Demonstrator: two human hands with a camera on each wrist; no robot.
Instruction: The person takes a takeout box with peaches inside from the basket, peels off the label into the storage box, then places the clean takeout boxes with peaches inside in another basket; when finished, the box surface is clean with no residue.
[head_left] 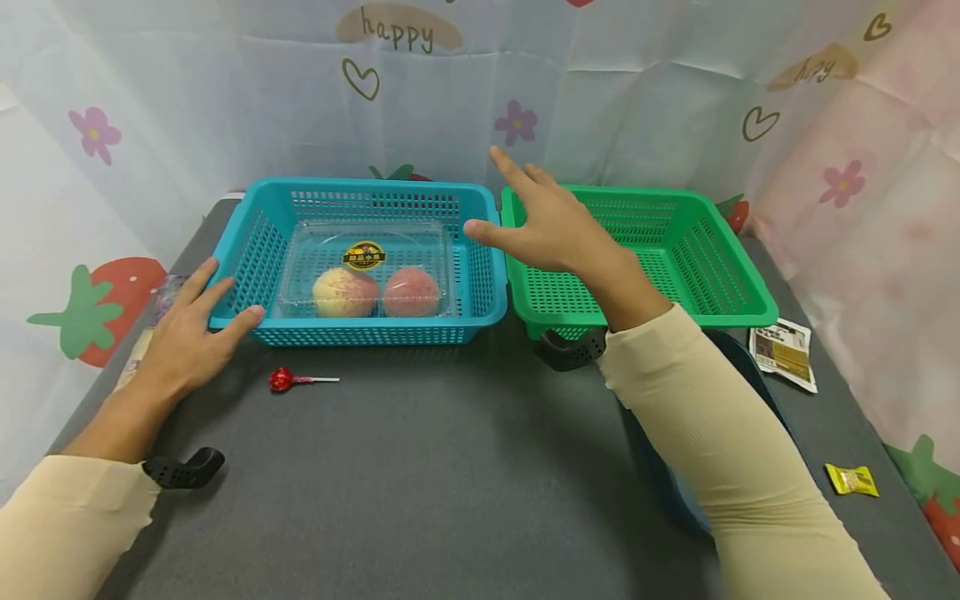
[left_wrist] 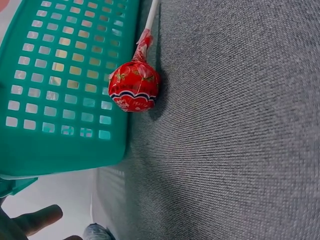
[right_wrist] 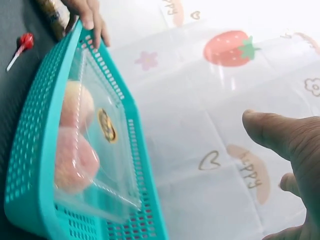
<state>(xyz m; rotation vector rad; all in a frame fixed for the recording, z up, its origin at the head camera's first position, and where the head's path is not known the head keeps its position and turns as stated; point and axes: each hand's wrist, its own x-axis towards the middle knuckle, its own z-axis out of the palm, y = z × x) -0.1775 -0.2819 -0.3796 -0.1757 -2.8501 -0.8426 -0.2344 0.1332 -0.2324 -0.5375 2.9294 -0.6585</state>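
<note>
Patterned cloth (head_left: 262, 108) is hanging behind a dark grey table (head_left: 420, 467). Left of centre in the upper half of the frame, a blue basket (head_left: 360, 333) is holding a clear box (head_left: 365, 257) with two peaches (head_left: 345, 292). The left hand (head_left: 187, 333) is resting on the basket's lower left corner, fingers spread rather than clasping — the right hand (head_left: 555, 221) is hovering, unclenched and empty, near the basket's right end. Handling it well is probably calling for even support at both ends — keeping the box level and avoiding the lollipop (head_left: 281, 380) lying in front.
</note>
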